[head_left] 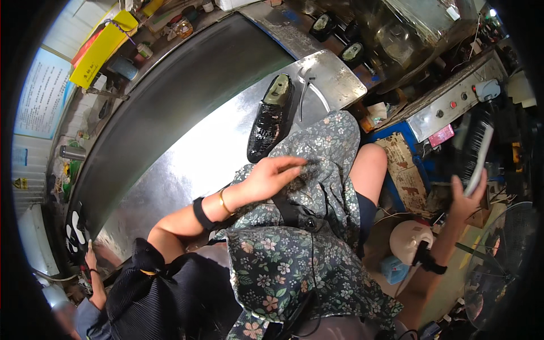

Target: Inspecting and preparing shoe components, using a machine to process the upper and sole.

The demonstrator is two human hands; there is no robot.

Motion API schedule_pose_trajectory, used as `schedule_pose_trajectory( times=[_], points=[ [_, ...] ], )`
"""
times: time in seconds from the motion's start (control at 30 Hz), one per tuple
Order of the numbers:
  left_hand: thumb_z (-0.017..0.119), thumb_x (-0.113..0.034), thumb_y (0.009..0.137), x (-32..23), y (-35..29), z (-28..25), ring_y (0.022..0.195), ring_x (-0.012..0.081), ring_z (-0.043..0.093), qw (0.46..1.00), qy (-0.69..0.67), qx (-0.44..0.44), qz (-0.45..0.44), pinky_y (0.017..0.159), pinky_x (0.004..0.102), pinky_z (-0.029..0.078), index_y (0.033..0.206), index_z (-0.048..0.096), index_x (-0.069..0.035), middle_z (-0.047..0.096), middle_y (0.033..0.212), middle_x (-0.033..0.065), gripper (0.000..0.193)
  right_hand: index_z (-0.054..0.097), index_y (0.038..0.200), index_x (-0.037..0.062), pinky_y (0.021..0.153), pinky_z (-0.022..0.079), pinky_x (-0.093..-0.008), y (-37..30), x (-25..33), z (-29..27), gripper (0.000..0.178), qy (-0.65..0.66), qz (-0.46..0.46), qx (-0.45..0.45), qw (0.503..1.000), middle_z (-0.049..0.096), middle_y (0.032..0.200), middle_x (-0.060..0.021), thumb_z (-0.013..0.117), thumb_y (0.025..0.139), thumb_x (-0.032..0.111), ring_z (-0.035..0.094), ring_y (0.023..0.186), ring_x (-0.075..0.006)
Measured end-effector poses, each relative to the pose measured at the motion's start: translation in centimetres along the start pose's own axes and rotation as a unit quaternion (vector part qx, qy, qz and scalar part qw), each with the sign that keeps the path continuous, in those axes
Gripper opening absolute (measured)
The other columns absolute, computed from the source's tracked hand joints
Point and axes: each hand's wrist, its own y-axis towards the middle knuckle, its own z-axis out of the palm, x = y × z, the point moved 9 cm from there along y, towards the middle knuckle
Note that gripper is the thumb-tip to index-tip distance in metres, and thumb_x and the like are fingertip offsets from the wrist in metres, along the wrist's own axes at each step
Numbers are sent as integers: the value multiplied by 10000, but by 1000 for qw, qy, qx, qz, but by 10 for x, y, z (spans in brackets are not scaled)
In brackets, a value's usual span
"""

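Observation:
My left hand [275, 180] hovers over or rests on the dark floral apron [326, 141] across my lap. Its fingers are stretched out and I see nothing held in them; a dark blurred patch lies under the fingertips. Out to the right, my right hand [469, 197] grips the end of a long brush [480, 156] with a pale back and bristles along one side. A glossy black shoe [271, 124] on a pale green last lies on the metal table [195, 153], beyond my left hand. Beside it are metal pliers [309, 93] with long curved handles.
A dark conveyor belt [187, 73] curves along the table's far side. More black shoes [323, 25] stand at the back. On the right are a control panel [453, 107], a white rounded container [411, 238] and a fan [498, 272]. Another person's hand [90, 258] is at the far left.

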Motion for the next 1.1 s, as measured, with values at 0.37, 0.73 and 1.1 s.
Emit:
schedule_pose_trajectory(
  times=[0.37,0.73,1.1],
  points=[
    [568,-347,951,-21,-5,-24,1010,243,662,859,-461,50,-217,892,381,553,1263,535,47,646,1158,174,504,407,1426,347,1074,315,-445,-133,156,206,756,-75,-466,280,836,399,1491,-24,764,760,323,400,1304,-310],
    [697,-215,867,-36,187,-230,799,130,627,942,-167,-285,56,733,258,489,1174,579,95,679,969,89,452,628,1110,-14,994,399,-453,-146,-21,203,361,-126,-102,323,932,544,1308,-196,703,779,109,498,1184,-381],
    [731,-492,802,-49,419,-257,1176,300,563,948,184,-253,57,1006,355,421,1360,444,74,581,1278,215,845,672,918,18,933,435,-423,-119,-15,236,173,-112,-49,273,954,661,1112,-112,691,746,29,574,1091,-326]
  ],
)
